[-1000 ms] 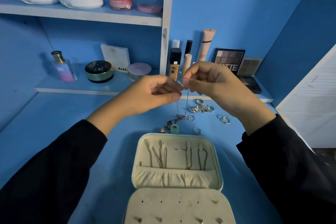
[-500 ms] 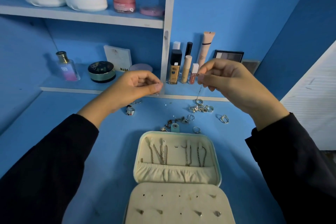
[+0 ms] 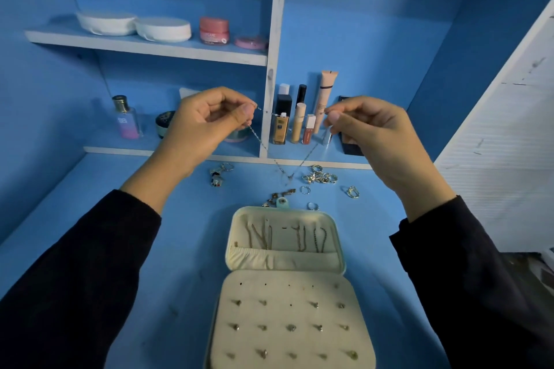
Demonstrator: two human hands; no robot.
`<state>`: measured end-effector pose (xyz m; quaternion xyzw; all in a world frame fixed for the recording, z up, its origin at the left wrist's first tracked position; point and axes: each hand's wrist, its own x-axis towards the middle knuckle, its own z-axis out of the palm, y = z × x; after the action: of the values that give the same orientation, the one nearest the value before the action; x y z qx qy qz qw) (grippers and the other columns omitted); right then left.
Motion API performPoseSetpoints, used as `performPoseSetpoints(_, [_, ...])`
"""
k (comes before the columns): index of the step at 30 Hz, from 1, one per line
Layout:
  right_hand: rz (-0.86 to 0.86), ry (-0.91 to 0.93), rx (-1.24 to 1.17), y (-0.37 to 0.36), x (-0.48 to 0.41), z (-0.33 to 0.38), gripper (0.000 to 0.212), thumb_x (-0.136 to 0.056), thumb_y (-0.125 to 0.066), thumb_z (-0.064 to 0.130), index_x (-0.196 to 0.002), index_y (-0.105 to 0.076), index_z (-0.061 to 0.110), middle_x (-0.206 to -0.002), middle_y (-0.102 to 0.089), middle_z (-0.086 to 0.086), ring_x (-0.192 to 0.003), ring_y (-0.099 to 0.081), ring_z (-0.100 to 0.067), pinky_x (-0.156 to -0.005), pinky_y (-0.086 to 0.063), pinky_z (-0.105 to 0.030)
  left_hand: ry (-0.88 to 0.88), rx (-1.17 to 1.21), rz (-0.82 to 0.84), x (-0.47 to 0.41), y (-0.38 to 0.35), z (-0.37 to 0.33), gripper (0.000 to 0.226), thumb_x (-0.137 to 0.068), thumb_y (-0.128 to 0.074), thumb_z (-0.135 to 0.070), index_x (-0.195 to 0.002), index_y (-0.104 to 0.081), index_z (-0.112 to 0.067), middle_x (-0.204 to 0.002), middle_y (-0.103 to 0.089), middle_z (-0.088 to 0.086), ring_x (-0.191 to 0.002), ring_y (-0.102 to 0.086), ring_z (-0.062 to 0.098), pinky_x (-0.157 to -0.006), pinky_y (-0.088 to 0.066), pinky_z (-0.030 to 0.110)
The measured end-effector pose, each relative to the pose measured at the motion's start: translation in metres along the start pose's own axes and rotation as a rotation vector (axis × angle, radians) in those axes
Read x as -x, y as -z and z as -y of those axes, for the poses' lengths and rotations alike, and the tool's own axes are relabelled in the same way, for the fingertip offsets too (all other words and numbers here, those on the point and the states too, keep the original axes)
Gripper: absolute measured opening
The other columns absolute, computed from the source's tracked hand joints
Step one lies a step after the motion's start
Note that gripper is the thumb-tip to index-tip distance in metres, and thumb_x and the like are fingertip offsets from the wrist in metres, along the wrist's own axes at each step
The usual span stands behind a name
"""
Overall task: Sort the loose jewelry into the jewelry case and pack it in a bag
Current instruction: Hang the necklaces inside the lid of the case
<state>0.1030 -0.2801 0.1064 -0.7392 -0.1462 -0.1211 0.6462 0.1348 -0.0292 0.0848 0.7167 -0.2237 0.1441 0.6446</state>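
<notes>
Sorting step: necklace [image 3: 260,141] pinched taut between left hand [image 3: 207,123] and right hand [image 3: 370,132]; next likely needs careful hanging inside jewelry case [image 3: 299,260].

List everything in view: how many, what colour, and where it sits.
thin silver chain necklace: one, silver, hanging above the blue desk
open cream jewelry case: one, cream, desk, nearest; chains in far half, studs in near half
loose metal rings: several, silvery, desk behind case
glass perfume bottle: one, pink-purple, lower left shelf
round white tubs: two, white, upper shelf
pink jar: one, pink, upper shelf
makeup tubes: several, beige and black, lower right shelf
left hand: one, pinching necklace
right hand: one, pinching necklace
</notes>
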Motion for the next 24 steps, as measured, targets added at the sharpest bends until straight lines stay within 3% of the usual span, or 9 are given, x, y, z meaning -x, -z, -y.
performPoseSetpoints(9, [0.049, 0.039, 0.056, -0.004, 0.053, 0.033, 0.004, -0.085, -0.07, 0.01, -0.083, -0.071, 0.014, -0.074, -0.07, 0.005, -0.068, -0.06, -0.007, -0.065, -0.046, -0.017, -0.026, -0.04, 0.109, 0.041, -0.002, -0.044, 0.012, -0.081, -0.069, -0.028, -0.089, -0.071, -0.02, -0.086, -0.073, 0.002, -0.081, -0.065, 0.01, -0.081, -0.055, 0.023])
performPoseSetpoints(16, [0.161, -0.065, 0.054, -0.008, 0.094, 0.024, 0.002, -0.083, -0.069, 0.004, -0.082, -0.07, 0.005, -0.075, -0.071, 0.004, -0.066, -0.062, -0.003, -0.064, -0.047, -0.012, 0.037, -0.108, 0.262, 0.079, -0.014, -0.044, 0.012, -0.078, -0.069, -0.03, -0.087, -0.071, -0.022, -0.082, -0.072, -0.007, -0.078, -0.065, 0.005, -0.075, -0.052, 0.016])
performPoseSetpoints(22, [0.17, -0.182, 0.108, -0.013, 0.099, 0.0, 0.006, -0.085, -0.071, 0.009, -0.08, -0.072, 0.011, -0.075, -0.07, -0.004, -0.075, -0.061, -0.017, -0.077, -0.049, -0.032, 0.106, -0.164, 0.296, 0.092, -0.028, -0.021, 0.002, -0.084, -0.072, -0.018, -0.086, -0.072, -0.018, -0.087, -0.074, 0.0, -0.08, -0.067, 0.01, -0.08, -0.054, 0.02])
performPoseSetpoints(24, [0.143, -0.209, 0.153, -0.014, 0.094, -0.009, 0.007, -0.085, -0.072, 0.012, -0.078, -0.072, 0.014, -0.075, -0.069, -0.007, -0.073, -0.059, -0.017, -0.076, -0.048, -0.032, 0.107, -0.212, 0.286, 0.091, -0.033, -0.011, 0.005, -0.085, -0.073, -0.015, -0.085, -0.073, -0.02, -0.086, -0.074, -0.003, -0.08, -0.068, 0.008, -0.08, -0.054, 0.019])
